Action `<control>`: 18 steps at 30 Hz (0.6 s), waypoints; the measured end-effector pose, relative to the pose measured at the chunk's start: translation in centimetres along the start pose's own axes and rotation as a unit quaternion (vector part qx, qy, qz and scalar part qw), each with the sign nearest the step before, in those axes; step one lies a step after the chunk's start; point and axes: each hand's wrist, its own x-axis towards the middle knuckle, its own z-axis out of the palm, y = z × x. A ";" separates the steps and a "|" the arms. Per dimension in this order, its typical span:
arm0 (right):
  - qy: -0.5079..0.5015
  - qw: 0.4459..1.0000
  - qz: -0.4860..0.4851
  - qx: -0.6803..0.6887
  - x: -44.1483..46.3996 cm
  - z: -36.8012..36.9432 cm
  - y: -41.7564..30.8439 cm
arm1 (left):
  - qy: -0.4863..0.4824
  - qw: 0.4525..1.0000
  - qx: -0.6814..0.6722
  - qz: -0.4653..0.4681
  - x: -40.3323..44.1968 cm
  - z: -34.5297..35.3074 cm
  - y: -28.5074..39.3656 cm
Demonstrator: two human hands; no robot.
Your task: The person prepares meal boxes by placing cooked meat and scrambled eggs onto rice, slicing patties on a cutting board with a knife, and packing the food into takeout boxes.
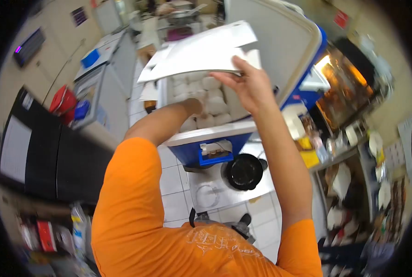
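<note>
My right hand (246, 83) grips the near right edge of a white sheet (196, 51), thumb on top and fingers beneath, holding it raised over a blue-and-white cooler (178, 138). Rows of white round pieces that look like dough balls (216, 105) fill the cooler. My left hand (196, 105) reaches down among them, its fingers hidden and blurred, so I cannot see whether it holds one. The cooler's lid (280, 41) stands open behind, tilted back to the right.
A black pan (245, 171) sits on a metal surface (206, 184) below the cooler. At right, a lit glass-fronted oven (342, 87) stands above a cluttered shelf. Freezers (109, 101) and a black cabinet (44, 147) line the left side.
</note>
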 end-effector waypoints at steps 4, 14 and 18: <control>0.005 0.999 0.041 0.008 1.3 -3.5 3.0 | -0.003 0.999 -0.018 0.039 0.1 -0.4 1.8; 0.041 0.994 0.096 -0.011 4.4 -7.2 5.1 | 0.038 0.976 -0.211 0.045 -15.7 -9.0 4.9; 0.051 0.973 0.053 -0.218 4.5 -11.0 8.1 | 0.171 0.850 -0.461 0.190 -24.9 -8.0 3.7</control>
